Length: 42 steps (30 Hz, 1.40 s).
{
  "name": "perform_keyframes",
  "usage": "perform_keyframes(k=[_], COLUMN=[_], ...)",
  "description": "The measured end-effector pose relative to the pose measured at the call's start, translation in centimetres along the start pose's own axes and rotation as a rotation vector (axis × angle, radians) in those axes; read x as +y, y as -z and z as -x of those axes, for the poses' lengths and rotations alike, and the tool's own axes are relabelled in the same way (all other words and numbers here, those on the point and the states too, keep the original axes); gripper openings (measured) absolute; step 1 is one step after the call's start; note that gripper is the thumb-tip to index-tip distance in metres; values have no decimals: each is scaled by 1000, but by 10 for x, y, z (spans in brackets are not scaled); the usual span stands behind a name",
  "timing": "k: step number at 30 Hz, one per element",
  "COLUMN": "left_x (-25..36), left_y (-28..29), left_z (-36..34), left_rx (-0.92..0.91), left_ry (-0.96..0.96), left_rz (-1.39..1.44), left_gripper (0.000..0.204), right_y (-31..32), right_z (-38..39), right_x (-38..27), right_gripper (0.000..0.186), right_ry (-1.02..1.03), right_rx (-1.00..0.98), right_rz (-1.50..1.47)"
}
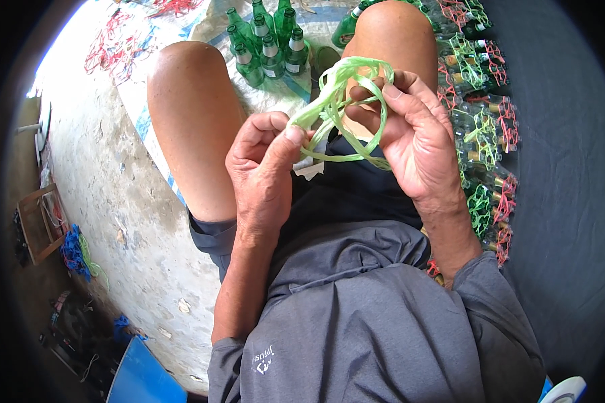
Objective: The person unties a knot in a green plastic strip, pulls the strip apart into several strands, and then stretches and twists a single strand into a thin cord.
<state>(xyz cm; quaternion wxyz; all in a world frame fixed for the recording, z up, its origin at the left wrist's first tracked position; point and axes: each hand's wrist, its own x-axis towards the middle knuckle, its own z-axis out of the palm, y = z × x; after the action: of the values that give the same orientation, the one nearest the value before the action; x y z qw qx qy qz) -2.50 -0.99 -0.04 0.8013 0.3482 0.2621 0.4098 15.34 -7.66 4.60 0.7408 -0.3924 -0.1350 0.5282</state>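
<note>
A looped bundle of light green plastic string (336,101) stretches between my two hands, above my lap. My left hand (265,154) pinches its left end between thumb and fingers. On the other side my right hand (417,127) grips the upper right loops with thumb and forefinger, its other fingers curled behind the strands. Several green glass bottles (269,57) stand upright in a group beyond my hands, between my knees. Another green bottle (346,27) lies tilted by my right knee, partly hidden.
To my right run rows of bottles tied with red and green string (477,134), beside a dark sheet (558,168). Red string (114,50) lies at the far left on a white and blue woven sheet (144,121). A wooden frame (42,221), blue string (74,255) and a blue panel (144,376) are at left.
</note>
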Motion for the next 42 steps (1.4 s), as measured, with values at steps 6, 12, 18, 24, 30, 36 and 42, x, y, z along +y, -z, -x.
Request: perform_keyframes(k=[6,12,18,24,30,36,42], left_x=[2,3,1,0,6,8,11], left_y=[0,-1,1,-5,-12,-10,-14], left_z=[-7,-8,-11,-11,-7,-2,2], left_rx=[43,137,266,325,336,302,173], left_ry=[-131,-181,-157,-161,-171,-126,-43], left_rz=[-2,-103,-105,-158,-207,-230,-99], left_gripper=[12,13,12,13,16,18,34], right_y=[5,5,16,14,11,5,4], right_z=[0,4,7,13,12,13,11], right_x=[-5,-2,1,0,-1,-2,-2], right_gripper=[13,13,15,12,12,14,17], right_ry=[58,208,140,79,90,-4,57], right_rx=[-22,-30,-91,-40,20,55,95], right_rz=[190,519,533,515,643,646,715])
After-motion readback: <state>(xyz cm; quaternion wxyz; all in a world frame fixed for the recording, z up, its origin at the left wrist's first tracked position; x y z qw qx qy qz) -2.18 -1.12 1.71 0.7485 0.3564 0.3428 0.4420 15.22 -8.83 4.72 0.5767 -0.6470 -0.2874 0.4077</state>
